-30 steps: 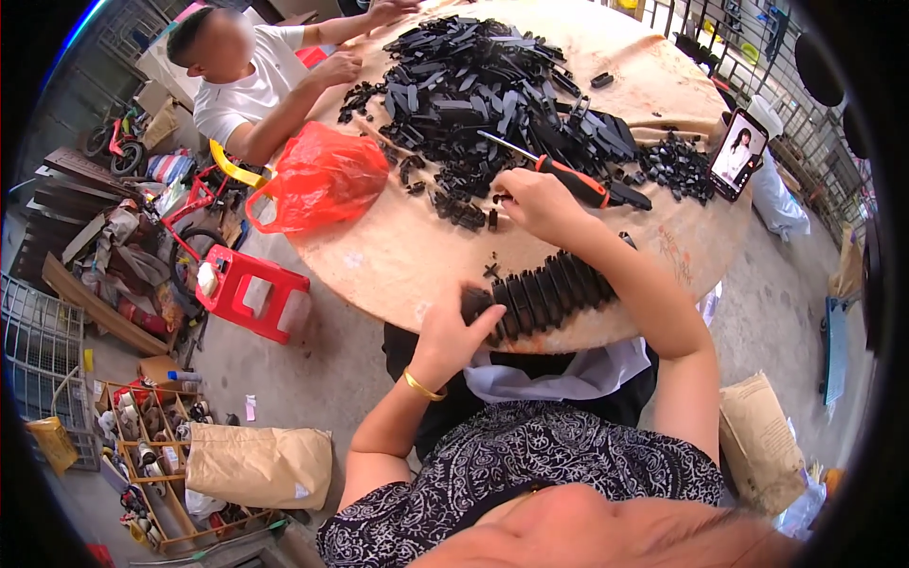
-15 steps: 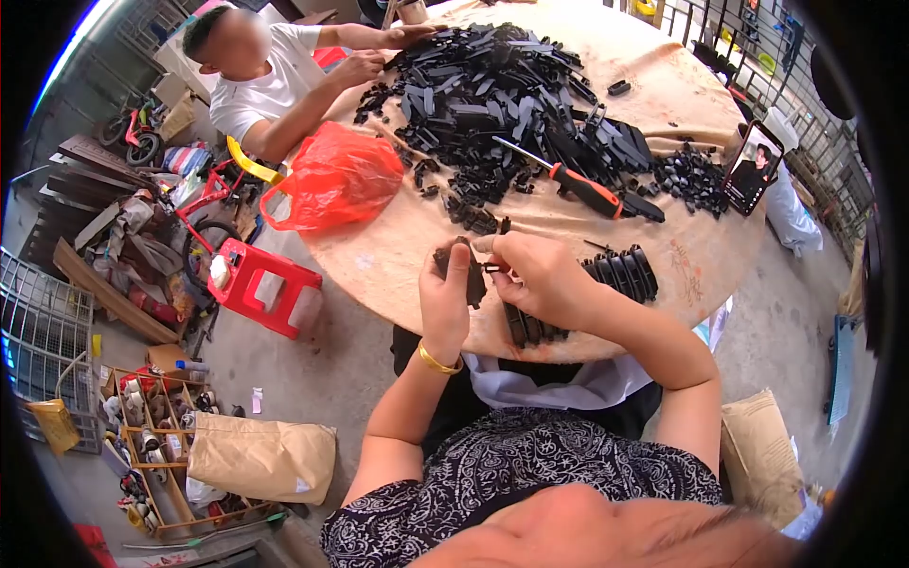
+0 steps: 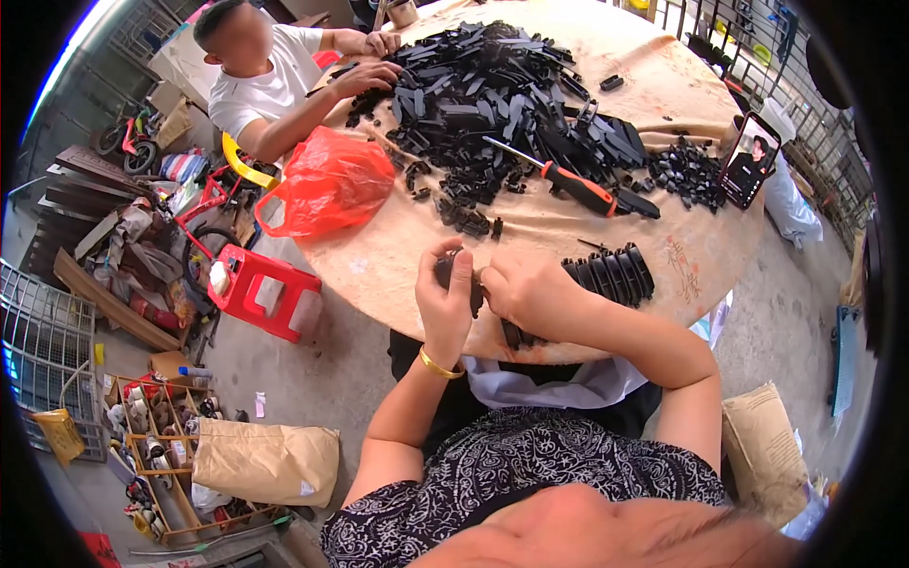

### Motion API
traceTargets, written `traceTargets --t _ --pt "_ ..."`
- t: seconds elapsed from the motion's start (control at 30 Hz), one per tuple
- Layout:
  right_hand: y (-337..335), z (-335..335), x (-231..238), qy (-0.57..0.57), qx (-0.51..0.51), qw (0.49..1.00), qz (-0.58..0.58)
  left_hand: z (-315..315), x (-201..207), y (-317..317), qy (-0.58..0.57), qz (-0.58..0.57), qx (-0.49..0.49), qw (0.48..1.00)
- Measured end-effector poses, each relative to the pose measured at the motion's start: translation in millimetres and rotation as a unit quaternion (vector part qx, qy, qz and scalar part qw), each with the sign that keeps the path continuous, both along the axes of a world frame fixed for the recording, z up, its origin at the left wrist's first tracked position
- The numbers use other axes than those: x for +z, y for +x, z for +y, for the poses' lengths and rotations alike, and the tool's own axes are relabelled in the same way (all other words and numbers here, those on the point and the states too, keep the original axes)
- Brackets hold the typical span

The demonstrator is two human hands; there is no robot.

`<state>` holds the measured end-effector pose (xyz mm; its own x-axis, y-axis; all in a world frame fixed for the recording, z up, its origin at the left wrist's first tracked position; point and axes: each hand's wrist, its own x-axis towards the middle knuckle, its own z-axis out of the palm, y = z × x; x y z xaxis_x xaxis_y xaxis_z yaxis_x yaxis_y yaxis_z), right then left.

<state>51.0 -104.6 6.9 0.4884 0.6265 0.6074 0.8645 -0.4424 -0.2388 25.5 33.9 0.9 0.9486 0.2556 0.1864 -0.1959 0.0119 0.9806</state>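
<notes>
Near the front edge of the round table, my left hand [image 3: 442, 308] is closed round a dark black plastic part [image 3: 444, 272], its thumb pressed along the side. My right hand [image 3: 532, 293] meets the part from the right, fingers pinched together against it. Whatever those fingertips hold is hidden behind the knuckles. Right beside my right forearm lies a row of similar black plastic parts [image 3: 617, 276], some covered by the arm. Several small black pieces [image 3: 464, 218] lie just beyond my hands.
A large heap of black plastic pieces [image 3: 492, 90] covers the table's far middle. An orange-black screwdriver [image 3: 582, 189], a smaller heap [image 3: 686, 175], a propped phone [image 3: 753, 161] and a red plastic bag [image 3: 336, 185] surround it. A co-worker's hand [image 3: 369, 78] touches the heap; a red stool [image 3: 260, 289] stands left.
My right hand has moved in against the black part, and the small dark piece seen between its fingers is now hidden. Across the table, the co-worker's hands have shifted at the heap's edge.
</notes>
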Motion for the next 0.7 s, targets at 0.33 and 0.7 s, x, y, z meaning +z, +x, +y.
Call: traceTargets --t 0.33,0.7 --pt "-10.4 3.2 9.0 -0.055 0.061 0.996 0.017 -5.5 -3.4 -1.8 -0.076 -0.044 0.083 0.993" --pt "51.4 -10.7 -10.9 -0.059 -0.103 0.991 0.058 40.5 -9.3 9.3 -0.12 0.14 -0.169 0.968"
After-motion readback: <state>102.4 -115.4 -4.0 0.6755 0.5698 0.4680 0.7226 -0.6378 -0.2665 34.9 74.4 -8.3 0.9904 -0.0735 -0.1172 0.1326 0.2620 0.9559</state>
